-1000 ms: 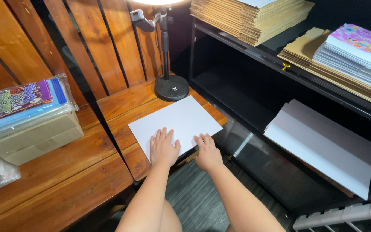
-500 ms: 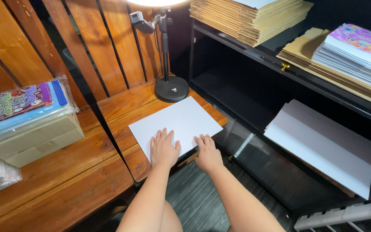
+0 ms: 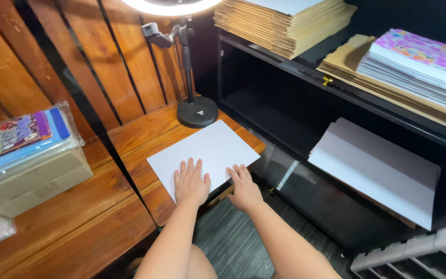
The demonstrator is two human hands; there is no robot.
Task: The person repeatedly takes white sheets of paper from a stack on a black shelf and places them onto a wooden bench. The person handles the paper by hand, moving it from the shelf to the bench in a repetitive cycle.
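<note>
ring light: cut by top edge | white sheet: near edge under hands

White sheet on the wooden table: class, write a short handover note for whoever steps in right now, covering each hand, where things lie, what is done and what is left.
Left hand: flat, palm down on the sheet, near edge.
Right hand: flat, fingers on the sheet's near right edge.
Sheet: unfolded on the table, by the lamp base.
Done: sheet laid flat.
Left: no fold or mark on it yet.
</note>
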